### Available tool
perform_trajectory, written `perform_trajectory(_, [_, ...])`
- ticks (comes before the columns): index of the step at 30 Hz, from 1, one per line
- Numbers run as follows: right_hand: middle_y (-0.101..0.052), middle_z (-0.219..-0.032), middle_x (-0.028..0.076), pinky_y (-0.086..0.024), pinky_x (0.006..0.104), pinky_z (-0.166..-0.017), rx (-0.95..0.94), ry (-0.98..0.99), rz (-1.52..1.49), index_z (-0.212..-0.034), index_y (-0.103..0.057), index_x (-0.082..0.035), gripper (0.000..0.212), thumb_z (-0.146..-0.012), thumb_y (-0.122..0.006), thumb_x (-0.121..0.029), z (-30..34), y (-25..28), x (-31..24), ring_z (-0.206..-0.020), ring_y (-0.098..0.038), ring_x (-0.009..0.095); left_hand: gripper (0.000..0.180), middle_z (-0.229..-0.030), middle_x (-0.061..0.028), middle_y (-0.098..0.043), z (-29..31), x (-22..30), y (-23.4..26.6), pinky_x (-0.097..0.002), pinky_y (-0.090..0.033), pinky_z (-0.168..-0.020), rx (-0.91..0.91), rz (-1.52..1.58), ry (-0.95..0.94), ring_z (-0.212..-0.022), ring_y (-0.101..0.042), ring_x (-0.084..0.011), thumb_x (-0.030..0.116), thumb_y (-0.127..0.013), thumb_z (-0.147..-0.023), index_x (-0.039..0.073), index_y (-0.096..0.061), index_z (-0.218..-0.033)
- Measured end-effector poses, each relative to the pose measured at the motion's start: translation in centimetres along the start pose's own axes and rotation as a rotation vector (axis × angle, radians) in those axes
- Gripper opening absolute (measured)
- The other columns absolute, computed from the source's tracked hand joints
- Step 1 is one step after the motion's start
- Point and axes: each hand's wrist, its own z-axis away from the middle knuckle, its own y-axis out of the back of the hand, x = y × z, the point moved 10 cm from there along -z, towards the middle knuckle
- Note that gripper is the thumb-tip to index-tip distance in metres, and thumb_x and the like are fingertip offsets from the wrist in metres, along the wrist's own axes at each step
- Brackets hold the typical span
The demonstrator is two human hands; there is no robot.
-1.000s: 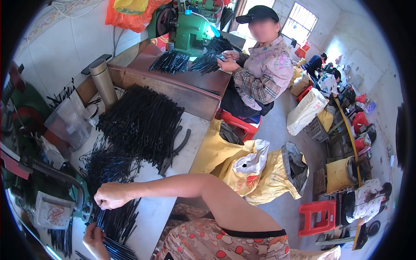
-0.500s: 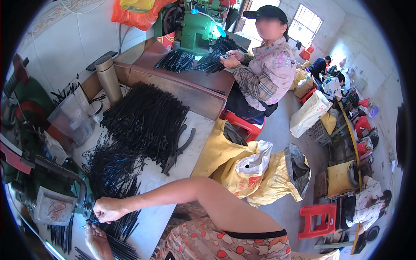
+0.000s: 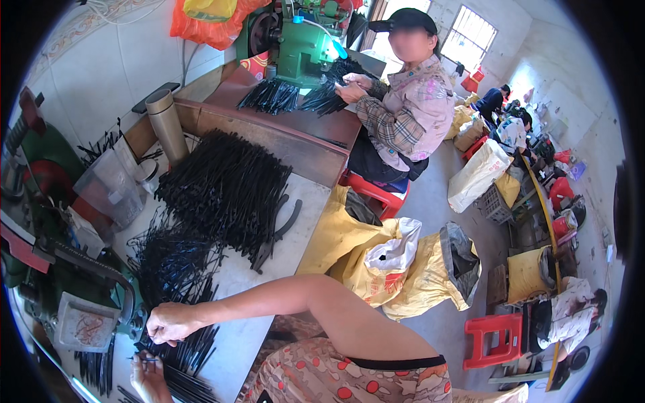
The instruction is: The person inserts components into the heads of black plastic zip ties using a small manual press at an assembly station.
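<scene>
- Step in hand, my read: small pieces worked by hand at the machine (image 3: 119, 285), with 2 hands close together beside its lower end.
- Right hand (image 3: 173, 324): fingers curled in, knuckles up, just beside the machine, over the near end of the black strips (image 3: 191, 349). Fingertips hidden; can't tell if it has hold of anything.
- Left hand (image 3: 149, 377): below the right, a gap between them. Fingers part-curled, palm partly showing; looks like a light pinch on a thin dark piece (image 3: 142, 359). Too small to make out its ends.
- Black strips: loose bundle under and beside the hands, on the white table (image 3: 232, 349). Tangled heap (image 3: 171, 258) above the right hand, bigger heap (image 3: 222, 191) beyond. Separate bunch (image 3: 94, 368) at the tray (image 3: 65, 336).
- Pliers (image 3: 293, 216) lie beside the big heap, clear of the hands.
- Next move calls for, judging from here: left steadies the piece and lines up its end, right keeps clear of the machine's working parts.
- Risk, I'd guess: loose strips snagging the held piece.
</scene>
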Motion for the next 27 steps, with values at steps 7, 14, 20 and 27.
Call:
perform_trajectory(7, [-0.057,-0.050,0.007,-0.044,0.0278,-0.046,-0.079,-0.006,0.156,-0.078,-0.058,0.000,0.016,-0.078,-0.047,-0.011,0.5,-1.2,-0.6,-0.045,-0.057,0.017,0.017,-0.079,-0.0037,-0.053,1.9,-0.5,-3.7,-0.0210,-0.043,-0.054,-0.104,-0.113,0.068,-0.064,-0.049,-0.0088,0.017,-0.048,-0.085,0.002,-0.051,-0.092])
perform_trajectory(14, [-0.055,-0.048,0.006,-0.044,0.0327,-0.051,-0.059,0.086,0.209,-0.057,-0.058,-0.003,0.017,-0.069,-0.052,-0.014,0.5,-2.1,-1.0,-0.048,-0.056,0.020,0.014,-0.058,0.0014,-0.044,2.1,-0.3,-5.1,-0.0171,-0.018,-0.032,-0.161,-0.323,0.021,-0.037,-0.027,-0.0023,0.019,-0.051,-0.084,0.006,-0.051,-0.079])
perform_trajectory(20, [-0.058,-0.060,0.014,-0.042,0.0368,-0.054,-0.067,0.068,0.225,-0.065,-0.059,-0.001,0.014,-0.069,-0.057,-0.015,0.6,-1.9,-0.5,-0.058,-0.057,0.028,0.017,-0.051,0.0011,-0.043,2.3,-0.6,-4.8,-0.0170,-0.016,-0.029,-0.117,-0.405,0.047,-0.032,-0.024,-0.0018,0.018,-0.053,-0.083,0.009,-0.049,-0.070])
perform_trajectory(27, [-0.057,-0.058,0.013,-0.042,0.0362,-0.054,-0.084,0.083,0.230,-0.065,-0.059,-0.001,0.015,-0.070,-0.057,-0.015,0.7,-1.7,-0.5,-0.057,-0.057,0.027,0.017,-0.050,0.0009,-0.043,1.8,-0.7,-3.8,-0.0171,-0.015,-0.027,-0.096,-0.458,0.068,-0.031,-0.023,-0.0019,0.016,-0.053,-0.082,0.008,-0.048,-0.068])
